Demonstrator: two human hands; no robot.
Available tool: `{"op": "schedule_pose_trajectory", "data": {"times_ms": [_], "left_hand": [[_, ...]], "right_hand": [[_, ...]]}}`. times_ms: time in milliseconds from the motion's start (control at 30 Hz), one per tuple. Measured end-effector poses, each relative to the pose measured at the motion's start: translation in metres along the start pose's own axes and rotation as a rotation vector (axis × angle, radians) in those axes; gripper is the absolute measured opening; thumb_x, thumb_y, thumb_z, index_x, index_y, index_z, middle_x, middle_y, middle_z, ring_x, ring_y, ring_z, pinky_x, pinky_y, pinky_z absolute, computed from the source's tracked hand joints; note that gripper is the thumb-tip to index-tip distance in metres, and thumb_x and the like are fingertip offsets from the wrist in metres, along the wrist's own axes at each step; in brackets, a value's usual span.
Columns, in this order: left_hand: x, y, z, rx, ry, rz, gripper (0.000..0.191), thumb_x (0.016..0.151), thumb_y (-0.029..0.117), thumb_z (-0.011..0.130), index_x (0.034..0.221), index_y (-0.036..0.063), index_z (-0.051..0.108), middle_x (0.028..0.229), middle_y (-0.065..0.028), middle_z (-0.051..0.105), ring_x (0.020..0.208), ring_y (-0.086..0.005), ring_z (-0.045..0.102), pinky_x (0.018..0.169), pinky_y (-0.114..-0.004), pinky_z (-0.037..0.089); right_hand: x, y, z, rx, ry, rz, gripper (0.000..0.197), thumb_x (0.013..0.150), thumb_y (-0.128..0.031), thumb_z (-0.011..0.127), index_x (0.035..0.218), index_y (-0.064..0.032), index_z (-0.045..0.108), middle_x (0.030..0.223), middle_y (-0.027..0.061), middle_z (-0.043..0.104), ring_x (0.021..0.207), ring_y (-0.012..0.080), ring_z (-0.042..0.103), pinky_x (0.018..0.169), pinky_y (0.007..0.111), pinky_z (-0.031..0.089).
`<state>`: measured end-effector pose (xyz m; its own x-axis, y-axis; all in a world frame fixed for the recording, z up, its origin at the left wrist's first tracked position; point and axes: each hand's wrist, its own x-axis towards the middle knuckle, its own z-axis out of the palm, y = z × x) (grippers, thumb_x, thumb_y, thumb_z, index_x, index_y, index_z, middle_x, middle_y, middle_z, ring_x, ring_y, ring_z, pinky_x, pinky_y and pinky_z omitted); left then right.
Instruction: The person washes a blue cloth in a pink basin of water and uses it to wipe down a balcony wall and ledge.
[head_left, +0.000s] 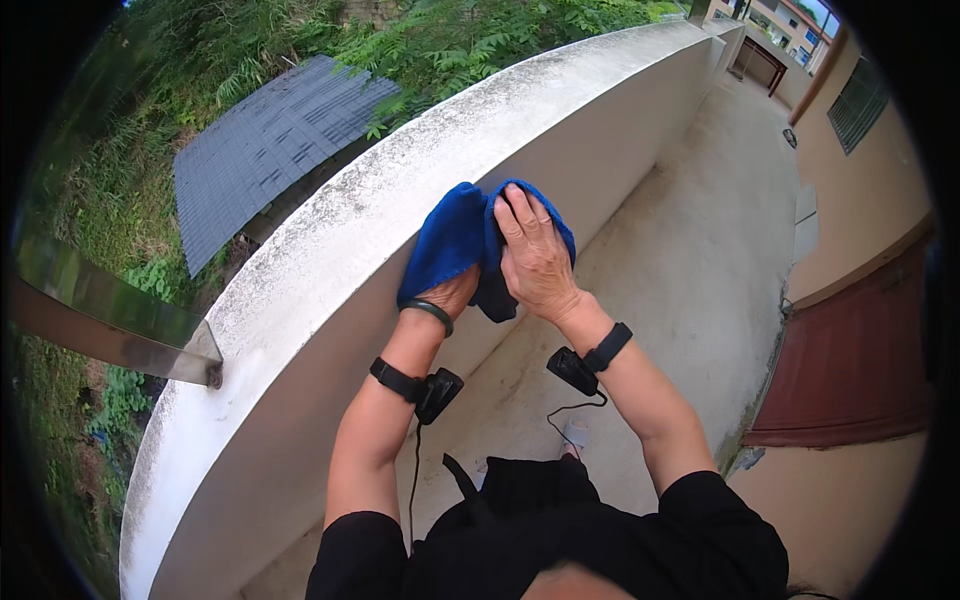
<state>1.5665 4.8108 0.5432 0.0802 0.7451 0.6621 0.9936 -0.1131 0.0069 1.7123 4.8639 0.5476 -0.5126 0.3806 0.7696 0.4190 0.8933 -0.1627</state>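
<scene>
A blue cloth (448, 238) is held up in front of the wall's inner face. My right hand (536, 259) presses against the cloth's right part, its fingers laid over the fabric and a fold rising behind them. The left part of the cloth wraps over my left hand (459, 291), so its fingers are hidden and only the back near the wrist shows. A dark bangle (429, 311) circles the left wrist. Each forearm carries a black strap with a small black device, the left device (439, 396) and the right device (572, 370), both with cables.
A curved, stained white parapet (360, 217) runs along my left, with a metal rail (191, 360) fixed on top. Beyond it are greenery and a grey shed roof (270, 150). The concrete floor (675, 247) stretches ahead. On the right stand a building wall and a dark red door (847, 352).
</scene>
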Motion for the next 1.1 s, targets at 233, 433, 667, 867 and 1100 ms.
{"op": "schedule_pose_trajectory", "data": {"times_ms": [233,433,667,867,1100], "left_hand": [[0.06,0.022,0.069,0.242,-0.113,0.081,0.051,0.09,0.012,0.04,0.139,-0.0025,0.032,0.144,-0.0187,0.033,0.136,-0.0291,0.03,0.113,-0.036,0.022],[0.102,0.048,0.12,0.396,-0.047,0.182,0.045,0.09,0.015,0.044,0.133,0.0011,0.044,0.136,-0.0168,0.045,0.127,-0.0284,0.041,0.107,-0.035,0.031],[0.092,0.05,0.117,-0.064,0.098,-0.06,0.041,0.094,0.017,0.042,0.134,0.0084,0.042,0.133,-0.0104,0.049,0.121,-0.0236,0.047,0.104,-0.034,0.036],[-0.01,0.016,0.06,-0.187,0.04,-0.194,0.037,0.089,0.014,0.053,0.126,0.0144,0.053,0.126,-0.0057,0.055,0.113,-0.0212,0.054,0.096,-0.033,0.044],[-0.154,-0.03,-0.058,0.09,-0.15,-0.32,0.023,0.076,0.007,0.062,0.095,0.0176,0.07,0.1,-0.0006,0.067,0.093,-0.0221,0.063,0.08,-0.033,0.051]], "right_hand": [[0.012,0.105,0.013,0.092,0.018,-0.04,0.06,0.073,0.005,0.049,0.133,-0.0007,0.043,0.138,0.0177,0.04,0.125,0.038,0.038,0.106,0.043,0.032],[0.013,0.19,0.014,0.127,-0.052,-0.067,0.067,0.072,0.007,0.048,0.138,0.0016,0.035,0.145,0.0198,0.032,0.133,0.037,0.03,0.111,0.043,0.024],[0.019,0.18,0.027,0.129,0.011,-0.099,0.063,0.07,0.008,0.045,0.133,0.0086,0.038,0.142,0.0247,0.033,0.131,0.0405,0.033,0.11,0.043,0.026],[-0.006,0.089,0.049,0.19,-0.023,-0.095,0.067,0.065,0.006,0.049,0.132,0.0099,0.039,0.143,0.0282,0.027,0.129,0.0468,0.029,0.108,0.048,0.026],[-0.024,-0.026,0.062,0.321,0.02,-0.26,0.053,0.067,0.006,0.053,0.12,0.0022,0.055,0.133,0.0244,0.043,0.112,0.0428,0.045,0.097,0.047,0.039]]}}
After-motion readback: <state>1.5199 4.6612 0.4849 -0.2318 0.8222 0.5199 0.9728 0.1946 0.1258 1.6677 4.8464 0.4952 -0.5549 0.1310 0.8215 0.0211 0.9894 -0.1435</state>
